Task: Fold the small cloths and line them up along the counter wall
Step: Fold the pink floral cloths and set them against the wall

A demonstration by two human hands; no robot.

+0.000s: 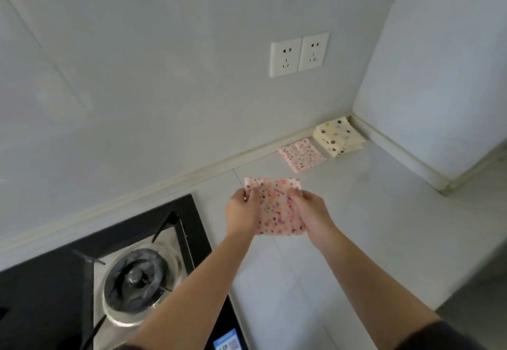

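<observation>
A small pink cloth with dark dots (274,207) hangs in the air over the white counter (356,226), held by both hands. My left hand (242,212) grips its left edge and my right hand (311,214) grips its right edge. Against the back wall lies a folded pink dotted cloth (301,155), flat on the counter. Right of it, in the corner, sits a folded stack of cream cloths with large dots (338,137).
A black gas hob with a steel burner (134,275) takes up the counter to the left. Two white wall sockets (299,54) sit above the cloths. A side wall (439,75) closes the counter on the right.
</observation>
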